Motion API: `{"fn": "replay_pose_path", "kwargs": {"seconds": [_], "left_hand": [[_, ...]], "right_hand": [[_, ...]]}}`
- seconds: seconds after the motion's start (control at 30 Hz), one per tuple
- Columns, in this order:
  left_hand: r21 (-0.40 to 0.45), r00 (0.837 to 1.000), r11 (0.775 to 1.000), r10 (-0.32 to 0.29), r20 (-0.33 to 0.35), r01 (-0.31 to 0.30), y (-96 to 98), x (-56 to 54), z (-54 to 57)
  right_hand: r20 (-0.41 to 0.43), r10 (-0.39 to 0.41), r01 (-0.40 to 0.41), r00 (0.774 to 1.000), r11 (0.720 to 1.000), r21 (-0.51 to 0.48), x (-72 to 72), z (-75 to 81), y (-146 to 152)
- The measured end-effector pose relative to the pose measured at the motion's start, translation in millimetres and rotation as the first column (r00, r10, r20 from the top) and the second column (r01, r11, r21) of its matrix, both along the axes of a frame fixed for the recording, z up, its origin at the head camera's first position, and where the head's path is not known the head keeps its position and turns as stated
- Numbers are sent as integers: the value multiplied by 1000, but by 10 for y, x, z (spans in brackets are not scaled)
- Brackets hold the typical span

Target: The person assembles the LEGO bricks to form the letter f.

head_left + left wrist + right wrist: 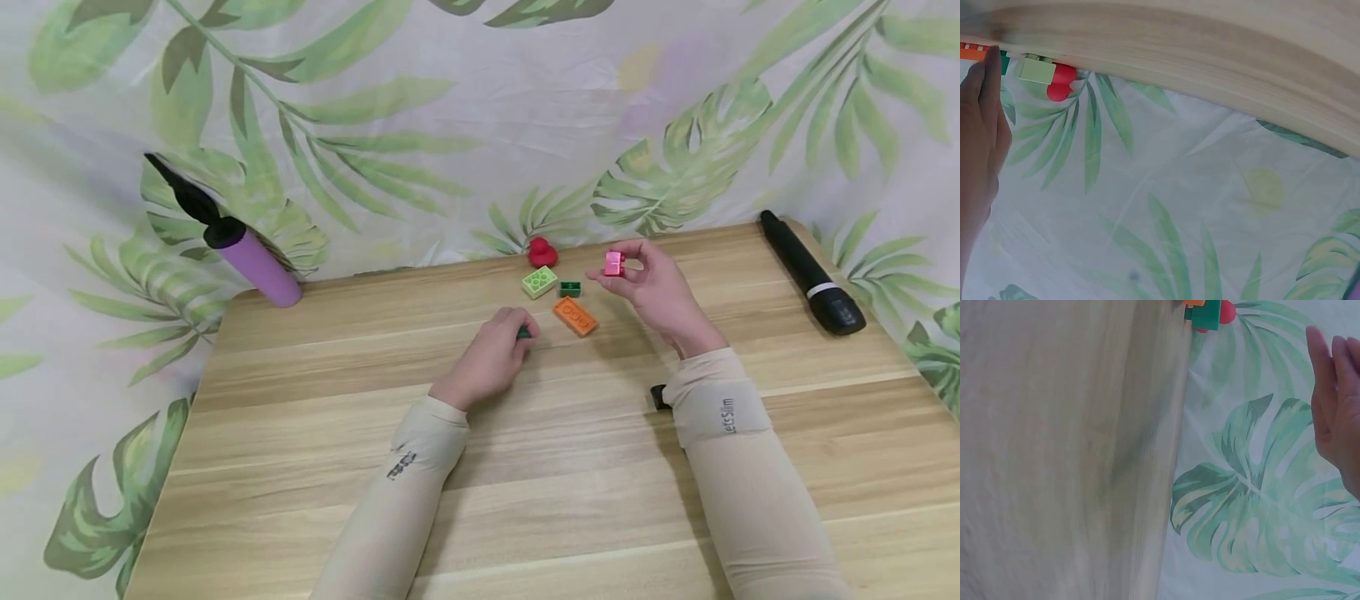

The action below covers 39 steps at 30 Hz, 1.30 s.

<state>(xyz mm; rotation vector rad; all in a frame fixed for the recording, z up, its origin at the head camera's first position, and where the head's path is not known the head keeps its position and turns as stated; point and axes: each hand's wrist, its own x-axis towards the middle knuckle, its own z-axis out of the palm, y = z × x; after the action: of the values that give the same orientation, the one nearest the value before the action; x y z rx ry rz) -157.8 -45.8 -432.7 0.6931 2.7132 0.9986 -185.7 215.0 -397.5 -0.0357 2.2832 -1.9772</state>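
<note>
My right hand (660, 292) pinches a pink toy building brick (613, 264) between thumb and fingers, raised over the far part of the table. Lower and to its left, my left hand (491, 354) holds a small dark green brick (523, 332), mostly hidden by the curled fingers. Between the two hands lie an orange brick (576, 317), another dark green brick (570, 289) and a lime green brick (539, 282). Behind them sits a rounded red piece (542, 252). In the wrist views the left hand (985, 119) and right hand (1338, 412) show only partly, without their bricks.
A purple hand pump (258, 265) with a black end stands at the table's far left corner, against the leaf-patterned cloth (360, 150). At the right lies a black microphone (806, 267). The wooden table (300, 467) ends at the cloth.
</note>
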Motion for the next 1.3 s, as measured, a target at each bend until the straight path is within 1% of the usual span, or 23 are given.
{"fn": "replay_pose_path", "kwargs": {"seconds": [0.1,0.17,0.23,0.27,0.33,0.4,0.47,0.53,0.6,0.67,0.87,0.97,1.1,1.23,1.3], "left_hand": [[7,999,1000,14,36,-14,-8,-16,0],[9,998,1000,13,60,-14,-4,-22,-6],[10,998,1000,13,60,-14,-2,-25,-11],[3,999,1000,15,44,-15,-5,-26,-16],[-1,999,999,34,-1,-34,-3,-29,-20],[1,997,998,61,-42,-61,5,-35,-26],[6,995,996,84,-55,-84,9,-46,-35],[7,994,995,101,-40,-100,12,-60,-42],[6,994,994,111,-19,-110,14,-81,-56],[-7,992,992,123,-9,-123,14,-106,-72],[-50,990,988,143,-18,-144,-12,-174,-117],[-59,990,988,143,-3,-143,-29,-204,-134],[-80,986,983,165,14,-164,-41,-230,-143],[-113,981,975,195,-1,-193,-61,-240,-134],[-123,981,973,196,-6,-195,-74,-242,-134]], "right_hand": [[-3,-1,1,1000,999,35,-6,19,-46],[-2,8,-8,1000,997,77,-1,19,-77],[-11,43,-41,999,989,140,2,11,-115],[-16,68,-64,998,983,174,0,4,-139],[-38,126,-112,991,959,261,-4,-17,-181],[-66,188,-153,980,921,358,-11,-40,-216],[-85,230,-172,970,886,431,-28,-69,-254],[-93,257,-183,962,858,479,-45,-99,-290],[-88,275,-199,958,849,489,-67,-132,-323],[-72,289,-219,955,846,486,-88,-170,-353],[-44,344,-270,938,806,527,-123,-248,-434],[-37,361,-285,932,790,543,-141,-283,-486],[-28,373,-293,928,771,565,-144,-293,-561],[-27,389,-302,921,755,582,-136,-267,-654],[-25,404,-313,914,746,588,-136,-265,-702]]}}
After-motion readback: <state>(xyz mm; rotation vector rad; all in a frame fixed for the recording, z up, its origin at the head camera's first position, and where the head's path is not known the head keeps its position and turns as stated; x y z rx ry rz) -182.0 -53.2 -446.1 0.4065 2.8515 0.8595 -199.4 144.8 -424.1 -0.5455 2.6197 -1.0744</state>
